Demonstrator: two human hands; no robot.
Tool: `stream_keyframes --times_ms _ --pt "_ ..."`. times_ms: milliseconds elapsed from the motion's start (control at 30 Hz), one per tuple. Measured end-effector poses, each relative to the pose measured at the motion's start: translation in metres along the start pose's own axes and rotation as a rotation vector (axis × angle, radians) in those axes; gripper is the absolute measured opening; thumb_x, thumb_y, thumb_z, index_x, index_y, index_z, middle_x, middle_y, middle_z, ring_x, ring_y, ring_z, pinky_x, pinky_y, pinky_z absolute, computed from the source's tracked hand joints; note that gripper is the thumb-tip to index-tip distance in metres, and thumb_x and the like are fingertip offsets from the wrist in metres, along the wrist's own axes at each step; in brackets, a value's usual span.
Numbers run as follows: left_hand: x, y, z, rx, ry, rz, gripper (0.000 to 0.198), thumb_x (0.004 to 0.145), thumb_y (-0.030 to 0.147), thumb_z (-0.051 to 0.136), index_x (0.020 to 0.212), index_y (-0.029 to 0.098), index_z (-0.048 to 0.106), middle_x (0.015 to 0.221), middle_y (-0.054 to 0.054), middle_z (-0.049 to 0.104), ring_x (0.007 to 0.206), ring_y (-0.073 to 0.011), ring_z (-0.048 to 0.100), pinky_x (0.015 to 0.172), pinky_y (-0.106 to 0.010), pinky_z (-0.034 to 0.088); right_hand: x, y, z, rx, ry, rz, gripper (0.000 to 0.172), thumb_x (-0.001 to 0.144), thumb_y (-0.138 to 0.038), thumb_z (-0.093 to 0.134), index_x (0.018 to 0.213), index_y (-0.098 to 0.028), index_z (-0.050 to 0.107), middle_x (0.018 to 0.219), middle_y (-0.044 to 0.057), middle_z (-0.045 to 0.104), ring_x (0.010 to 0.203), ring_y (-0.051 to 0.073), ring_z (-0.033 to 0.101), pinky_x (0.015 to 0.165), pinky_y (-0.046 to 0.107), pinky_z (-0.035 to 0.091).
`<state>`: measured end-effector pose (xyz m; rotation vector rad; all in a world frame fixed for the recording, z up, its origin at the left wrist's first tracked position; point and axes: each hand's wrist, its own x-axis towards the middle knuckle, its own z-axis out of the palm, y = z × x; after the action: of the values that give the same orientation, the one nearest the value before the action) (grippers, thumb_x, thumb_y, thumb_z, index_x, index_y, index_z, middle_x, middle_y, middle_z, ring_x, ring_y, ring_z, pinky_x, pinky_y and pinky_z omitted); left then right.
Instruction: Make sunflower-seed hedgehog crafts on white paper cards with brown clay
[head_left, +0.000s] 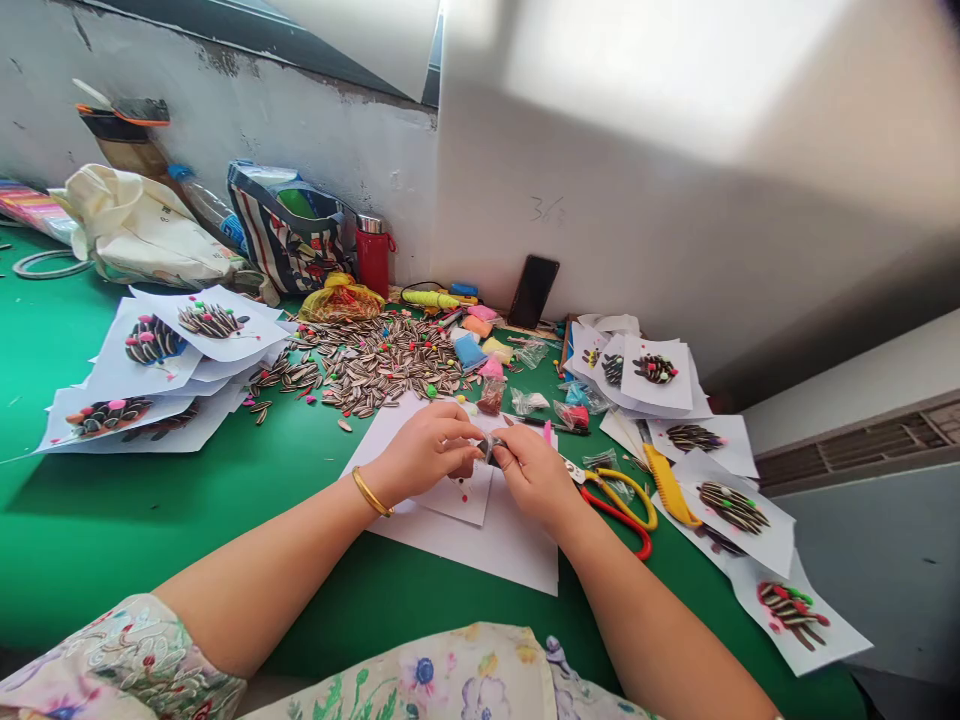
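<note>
My left hand [435, 455], with a gold bangle at the wrist, and my right hand [534, 478] meet over the middle of the table. Between their fingertips is a small dark lump [490, 448] with what looks like clear plastic around it; its exact kind is hard to make out. Below them lies a small white card [469, 502] with a brown shape and red dots, partly hidden by my left hand. Larger white sheets [517, 555] lie under the card. Just right of my right hand rest scissors [626, 500] with red and yellow handles.
A heap of striped sunflower seeds [375, 362] spreads behind my hands. Packets of coloured clay [470, 350] lie beside it. Seed-decorated cards [154, 345] are stacked left, more cards [733, 507] right. A yellow-handled knife [671, 487], a phone [534, 292] and a red flask [373, 258] stand or lie around.
</note>
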<state>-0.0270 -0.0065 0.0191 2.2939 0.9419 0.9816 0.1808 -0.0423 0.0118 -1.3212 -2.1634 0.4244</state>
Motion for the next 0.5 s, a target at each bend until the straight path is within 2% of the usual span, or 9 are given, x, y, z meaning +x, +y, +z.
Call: stream_keyframes --times_ms 100,233,367,500 --pt "-0.0002 -0.0008 0.0021 0.122 0.025 0.131 0.012 0.088 0.026 0.064 0.091 0.021 0.074 0.082 -0.005 0.066 0.080 -0.0187 0.059 0.074 -0.034 0.048 -0.0005 -0.0037 -0.0001 -0.003 -0.020 0.009 0.026 0.099 -0.029 0.039 0.099 -0.021 0.063 0.091 0.006 0.065 0.087 0.021 0.057 0.075 0.033 0.044" --pt "0.0011 -0.0001 0.0022 0.212 0.044 0.208 0.021 0.092 0.026 0.058 0.077 0.019 0.070 0.077 -0.005 0.065 0.073 -0.0176 0.055 0.070 -0.033 0.043 0.0000 -0.0066 0.0008 -0.002 -0.033 0.011 0.026 0.099 -0.028 0.039 0.099 -0.021 0.064 0.091 0.006 0.066 0.085 0.021 0.058 0.074 0.033 0.044" --pt "0.0013 0.0010 0.0013 0.279 0.026 0.207 0.020 0.093 0.023 0.054 0.079 0.019 0.067 0.079 -0.006 0.064 0.078 -0.0196 0.055 0.072 -0.035 0.042 0.0016 -0.0044 0.0004 -0.010 -0.041 0.026 0.025 0.099 -0.028 0.040 0.098 -0.022 0.064 0.090 0.005 0.067 0.085 0.021 0.058 0.074 0.032 0.044" --pt "-0.0004 0.0009 0.0013 0.239 0.057 0.137 0.016 0.094 0.024 0.054 0.085 0.019 0.066 0.090 -0.007 0.065 0.089 -0.0213 0.056 0.081 -0.036 0.045 0.0026 -0.0011 -0.0025 0.025 -0.015 0.047 0.024 0.099 -0.028 0.041 0.099 -0.022 0.064 0.092 0.005 0.067 0.088 0.021 0.059 0.078 0.033 0.046"
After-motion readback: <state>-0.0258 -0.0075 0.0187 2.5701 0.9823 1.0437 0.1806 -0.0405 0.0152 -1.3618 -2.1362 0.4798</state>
